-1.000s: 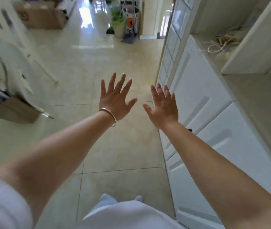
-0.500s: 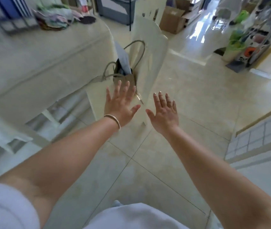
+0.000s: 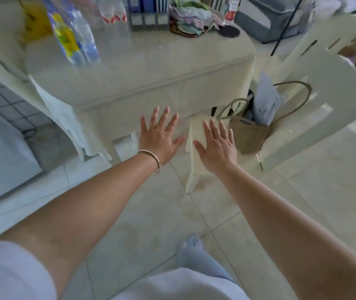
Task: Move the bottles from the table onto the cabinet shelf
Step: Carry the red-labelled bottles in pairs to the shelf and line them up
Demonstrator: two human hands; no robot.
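A brown paper bag (image 3: pixel 249 135) with looped handles stands on the floor beside the white chair (image 3: pixel 315 100), just past the table's right corner; pale folded papers (image 3: pixel 267 102) stick up out of its open top. On the far side of the table (image 3: pixel 151 68) a dark shallow dish (image 3: pixel 185 32) is heaped with crumpled cloth or paper in pale greens and pinks, and a dark round lid or coaster (image 3: pixel 229 31) lies just to its right.

The bottles are still on the table. A cluster of clear plastic ones, one with a yellow label (image 3: pixel 66 37) and one with a blue label (image 3: pixel 86 40), stands near the table's left edge, blurred by camera motion. Two more with red-and-white labels (image 3: pixel 112 16) stand behind them, and a single bottle with a red label (image 3: pixel 230 11) stands at the far right edge.

Both arms reach forward over the tiled floor, short of the table. The left hand (image 3: pixel 158 140), a thin bangle (image 3: pixel 152 158) on its wrist, has its fingers straight and spread wide, thumb out to the side, holding nothing and touching nothing. The right hand (image 3: pixel 217 148) is the same: fingers extended and slightly fanned, palm down, empty. The two hands hover near each other, thumbs apart
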